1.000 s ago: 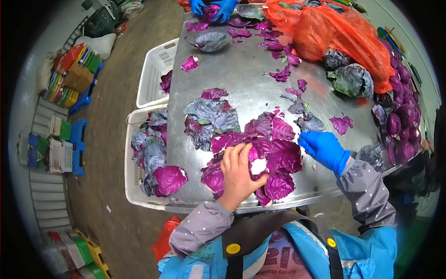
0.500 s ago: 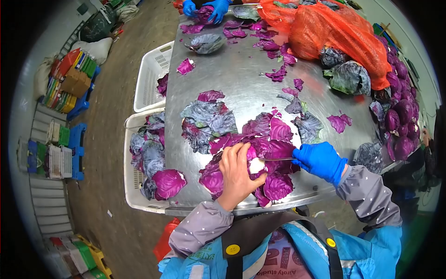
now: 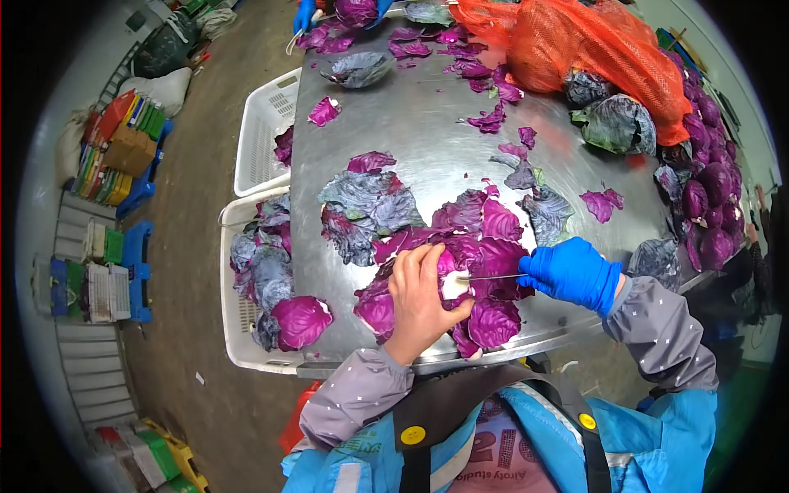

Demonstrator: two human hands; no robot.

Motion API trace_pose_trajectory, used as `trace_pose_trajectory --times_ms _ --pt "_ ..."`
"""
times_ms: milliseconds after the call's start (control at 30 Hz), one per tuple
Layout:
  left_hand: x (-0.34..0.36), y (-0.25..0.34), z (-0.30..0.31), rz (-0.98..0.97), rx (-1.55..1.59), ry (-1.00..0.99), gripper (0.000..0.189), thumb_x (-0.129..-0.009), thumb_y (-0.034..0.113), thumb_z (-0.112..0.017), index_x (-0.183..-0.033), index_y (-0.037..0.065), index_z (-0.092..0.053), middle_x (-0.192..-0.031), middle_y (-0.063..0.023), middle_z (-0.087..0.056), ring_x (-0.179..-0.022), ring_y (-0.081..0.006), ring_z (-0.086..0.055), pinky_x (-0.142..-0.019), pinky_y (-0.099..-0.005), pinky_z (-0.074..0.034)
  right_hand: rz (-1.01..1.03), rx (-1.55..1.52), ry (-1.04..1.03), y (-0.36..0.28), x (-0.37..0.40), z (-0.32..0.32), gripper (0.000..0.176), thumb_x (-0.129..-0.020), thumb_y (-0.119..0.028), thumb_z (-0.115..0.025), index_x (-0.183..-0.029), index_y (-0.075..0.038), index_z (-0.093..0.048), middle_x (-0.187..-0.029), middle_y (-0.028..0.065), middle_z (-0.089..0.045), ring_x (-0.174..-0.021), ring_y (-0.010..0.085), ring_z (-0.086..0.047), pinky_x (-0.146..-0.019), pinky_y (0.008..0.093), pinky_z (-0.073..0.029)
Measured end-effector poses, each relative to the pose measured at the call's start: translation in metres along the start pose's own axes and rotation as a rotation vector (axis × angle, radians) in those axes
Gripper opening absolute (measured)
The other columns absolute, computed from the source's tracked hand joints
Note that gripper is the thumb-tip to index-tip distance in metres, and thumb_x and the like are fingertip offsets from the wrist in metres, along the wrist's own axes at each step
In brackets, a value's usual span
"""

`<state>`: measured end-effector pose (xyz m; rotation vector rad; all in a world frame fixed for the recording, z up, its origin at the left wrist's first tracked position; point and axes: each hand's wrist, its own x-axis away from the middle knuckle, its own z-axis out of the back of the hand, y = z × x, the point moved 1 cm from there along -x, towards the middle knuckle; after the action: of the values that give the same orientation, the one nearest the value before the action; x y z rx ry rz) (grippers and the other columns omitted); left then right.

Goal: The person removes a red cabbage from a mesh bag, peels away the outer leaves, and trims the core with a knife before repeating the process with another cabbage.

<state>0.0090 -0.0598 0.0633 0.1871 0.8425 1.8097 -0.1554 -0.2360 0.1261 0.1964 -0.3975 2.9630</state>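
My bare left hand grips a red cabbage from its left side, thumb and fingers around it. The cabbage's pale cut stem faces up beside my thumb. In a blue glove, my right hand is closed on a knife; its handle is hidden in the fist. The thin blade points left, its tip at the stem. Loose purple leaves lie spread around and under the cabbage. Left of them rests a pile of dull bluish outer leaves.
Beneath everything is a metal table. White crates with leaves stand along its left side. An orange mesh sack and many stacked cabbages occupy the right. Across the table, a co-worker's blue-gloved hand is beside another cabbage.
My right hand has shifted slightly right, and the knife tip remains at the stem. My left hand keeps its hold. The co-worker's hands have moved apart around their cabbage.
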Motion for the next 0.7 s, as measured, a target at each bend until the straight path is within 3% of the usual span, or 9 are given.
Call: trace_pose_trajectory --times_ms 500,600,700 --pt "0.0 0.006 -0.004 -0.016 -0.055 0.007 0.084 -0.054 0.021 -0.079 -0.127 0.004 -0.04 -0.122 -0.0159 -0.04 -0.118 -0.0374 -0.034 -0.099 -0.0499 -0.029 -0.097 0.154 0.032 0.026 -0.005 -0.014 0.01 -0.08 -0.02 -0.059 -0.083 -0.012 -0.055 -0.069 0.0095 -0.055 -0.059 0.0305 -0.058 -0.05 0.0405 -0.044" --pt "0.001 0.002 -0.003 0.003 -0.025 -0.017 0.085 -0.054 0.024 -0.079 -0.127 0.003 -0.04 -0.122 -0.0156 -0.039 -0.119 -0.0371 -0.033 -0.099 -0.0499 -0.028 -0.058 -0.194 0.156 0.018 -0.004 -0.017 0.022 -0.09 -0.032 -0.051 -0.085 -0.011 -0.055 -0.073 0.0117 -0.057 -0.066 0.0329 -0.058 -0.057 0.0411 -0.046" --pt "0.002 0.002 -0.003 -0.004 -0.026 -0.022 0.086 -0.054 0.024 -0.08 -0.128 0.004 -0.039 -0.123 -0.0157 -0.039 -0.119 -0.0373 -0.033 -0.099 -0.05 -0.028 -0.035 -0.085 0.077 0.019 -0.005 -0.009 0.024 -0.09 -0.033 -0.052 -0.085 -0.011 -0.055 -0.073 0.0116 -0.057 -0.066 0.0331 -0.058 -0.057 0.0413 -0.046"
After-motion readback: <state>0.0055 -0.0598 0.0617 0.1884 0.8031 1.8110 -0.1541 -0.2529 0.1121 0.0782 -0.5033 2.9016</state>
